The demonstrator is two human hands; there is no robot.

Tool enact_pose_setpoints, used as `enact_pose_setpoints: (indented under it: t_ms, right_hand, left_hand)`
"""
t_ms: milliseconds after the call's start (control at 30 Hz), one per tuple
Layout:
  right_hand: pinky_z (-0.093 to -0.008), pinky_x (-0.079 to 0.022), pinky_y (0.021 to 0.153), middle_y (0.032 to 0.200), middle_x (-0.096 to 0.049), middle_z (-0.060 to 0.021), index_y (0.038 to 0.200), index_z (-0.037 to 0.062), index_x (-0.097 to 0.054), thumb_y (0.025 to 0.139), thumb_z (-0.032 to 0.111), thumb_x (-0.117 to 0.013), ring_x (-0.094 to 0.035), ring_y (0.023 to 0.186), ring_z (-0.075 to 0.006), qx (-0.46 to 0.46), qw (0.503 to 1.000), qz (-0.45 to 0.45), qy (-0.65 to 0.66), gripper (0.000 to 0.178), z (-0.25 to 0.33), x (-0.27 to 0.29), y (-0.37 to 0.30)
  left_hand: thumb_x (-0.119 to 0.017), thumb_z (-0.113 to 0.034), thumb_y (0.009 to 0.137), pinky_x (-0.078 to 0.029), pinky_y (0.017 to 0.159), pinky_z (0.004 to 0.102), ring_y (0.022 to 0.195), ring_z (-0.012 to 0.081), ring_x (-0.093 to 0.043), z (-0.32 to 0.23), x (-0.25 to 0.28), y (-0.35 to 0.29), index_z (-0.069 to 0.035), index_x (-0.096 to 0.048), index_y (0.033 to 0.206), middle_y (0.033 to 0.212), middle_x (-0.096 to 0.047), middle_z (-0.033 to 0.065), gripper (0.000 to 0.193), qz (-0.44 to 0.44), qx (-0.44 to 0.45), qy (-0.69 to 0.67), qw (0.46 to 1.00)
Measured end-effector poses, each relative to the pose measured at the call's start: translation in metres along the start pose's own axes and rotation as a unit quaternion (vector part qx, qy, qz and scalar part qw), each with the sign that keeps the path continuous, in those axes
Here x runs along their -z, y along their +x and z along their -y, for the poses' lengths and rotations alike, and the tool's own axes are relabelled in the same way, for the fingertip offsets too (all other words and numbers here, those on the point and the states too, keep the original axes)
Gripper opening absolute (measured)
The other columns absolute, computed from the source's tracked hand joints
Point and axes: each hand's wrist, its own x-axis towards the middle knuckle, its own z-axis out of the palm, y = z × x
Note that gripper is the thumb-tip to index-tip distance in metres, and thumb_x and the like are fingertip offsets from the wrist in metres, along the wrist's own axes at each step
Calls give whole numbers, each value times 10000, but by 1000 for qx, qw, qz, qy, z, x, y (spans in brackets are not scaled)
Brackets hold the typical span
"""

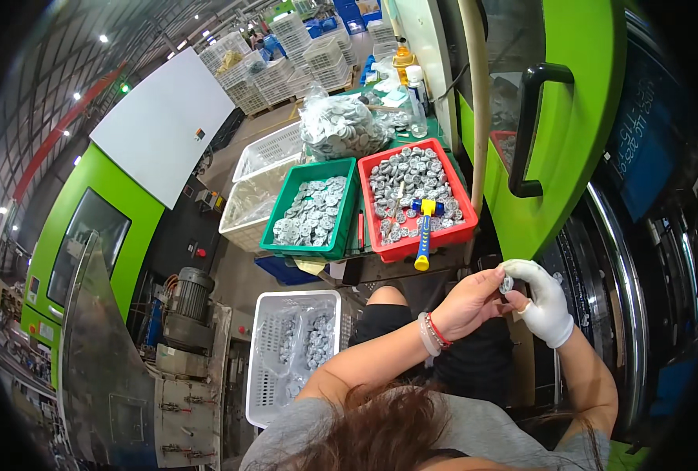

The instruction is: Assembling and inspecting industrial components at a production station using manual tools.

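Observation:
A small round grey part [506,284], its exact kind too small to tell, sits between the fingertips of both hands. My left hand [470,304] is bare, with bracelets at the wrist, and its thumb and fingers pinch the part from the left. From the right, my right hand [545,304] closes its fingertips on it too, in a white glove with bare fingertips. Beyond my hands is a red bin [386,250] of similar grey parts. Across its near edge lies a mallet [424,235] with a blue and yellow handle.
Left of the red bin stands a green bin [270,242] of flat grey discs, with a clear bag [341,129] of discs behind it. A white crate [256,369] holds bagged parts on the floor. The green machine door [580,125] with its black handle [531,129] borders my right side.

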Motion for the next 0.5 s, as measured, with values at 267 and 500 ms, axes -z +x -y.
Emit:
enact_pose_setpoints:
  t_ms: [267, 500]
  right_hand:
    - [-302, -445, 822, 1030, -570, -107, 1065, 24, -548, 804, 75, -610, -561, 916, -194, 102, 987, -82, -99, 273, 5, 64, 5]
    - [-317, -419, 904, 1068, -585, -132, 1148, 41, -553, 882, 189, -543, -541, 1050, -221, -8, 730, -427, -534, 304, -40, 327, -33]
  left_hand:
    - [-466, -241, 941, -429, 851, 294, 954, 154, -544, -5, -13, 25, -28, -476, 1110, 1012, -551, 49, 273, -32, -119, 200, 972]
    - [-652, -195, 800, -311, 975, 360, 1131, 267, -396, -71, -79, 105, 15, -316, 1287, 1247, -383, 162, 627, -117, -412, 501, 752]
